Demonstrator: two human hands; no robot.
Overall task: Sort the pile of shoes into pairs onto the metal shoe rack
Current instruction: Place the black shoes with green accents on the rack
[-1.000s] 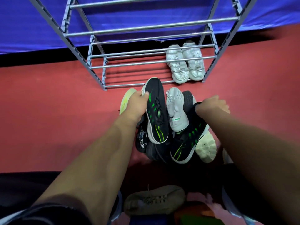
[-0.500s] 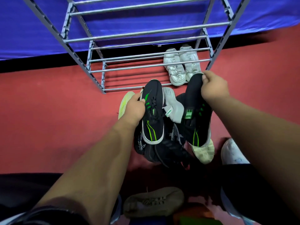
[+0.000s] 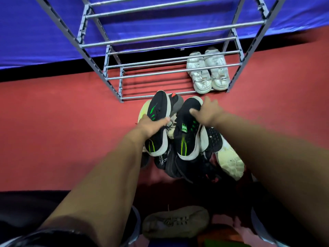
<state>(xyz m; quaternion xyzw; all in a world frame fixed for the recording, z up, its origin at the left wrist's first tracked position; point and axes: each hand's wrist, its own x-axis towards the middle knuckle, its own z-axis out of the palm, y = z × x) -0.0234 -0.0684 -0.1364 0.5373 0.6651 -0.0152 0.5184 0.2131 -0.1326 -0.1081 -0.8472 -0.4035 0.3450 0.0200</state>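
Left grip [image 3: 151, 126], right grip [image 3: 207, 113], black shoes [image 3: 187, 132] toes rackward

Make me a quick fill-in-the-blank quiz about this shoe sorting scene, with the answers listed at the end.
1. The left hand and the right hand each hold a black sneaker with ____ markings.
2. The only pair already on the metal shoe rack is ____ in colour.
3. That white pair sits on the rack's ____ shelf.
4. The floor is ____.

Answers: green; white; bottom; red
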